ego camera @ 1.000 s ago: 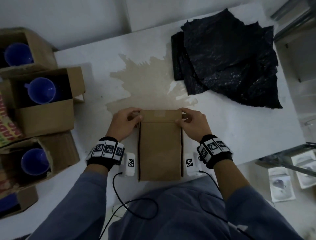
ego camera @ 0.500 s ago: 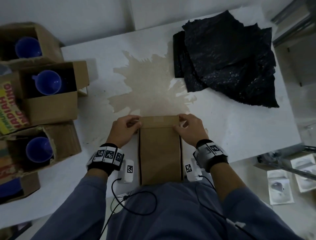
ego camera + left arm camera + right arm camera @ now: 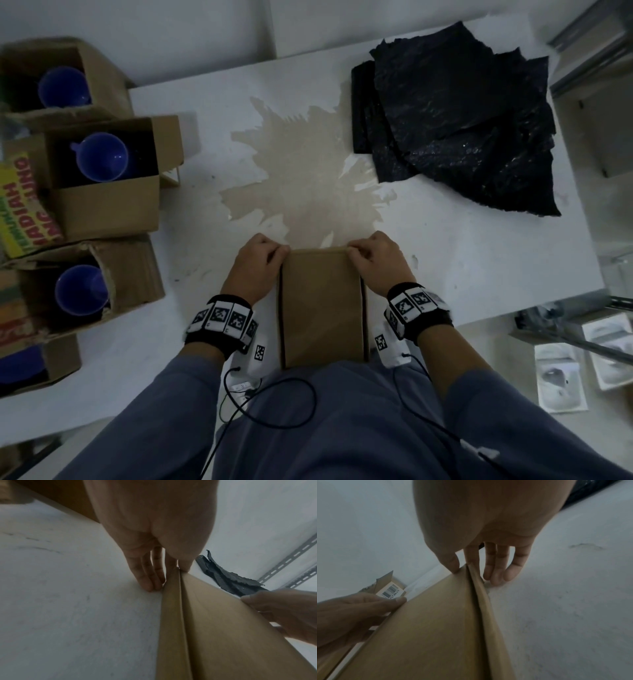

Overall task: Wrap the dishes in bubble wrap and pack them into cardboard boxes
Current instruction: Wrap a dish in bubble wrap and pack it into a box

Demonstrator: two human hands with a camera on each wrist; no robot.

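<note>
On the white table (image 3: 462, 267) right before you, the head view shows a flattened cardboard box (image 3: 322, 305) lying lengthwise, its near end at your body. Your left hand (image 3: 255, 265) and right hand (image 3: 378, 262) each pinch a far corner of it, fingers curled. Black bubble wrap (image 3: 459, 123) lies in a heap at the far right, well apart. To your left stand open cardboard boxes (image 3: 102, 202), each with a blue cup (image 3: 102, 156) inside.

From the left wrist, your thumb (image 3: 184, 566) sits on top of the flattened cardboard box's (image 3: 223, 628) corner while the fingers (image 3: 145, 577) reach down its folded edge to the table.

From the right wrist, the thumb (image 3: 452, 563) presses the corner of the flattened cardboard box (image 3: 428, 628) from above, one finger behind the fold, and the other fingers (image 3: 498, 568) touch the table beside it.
</note>
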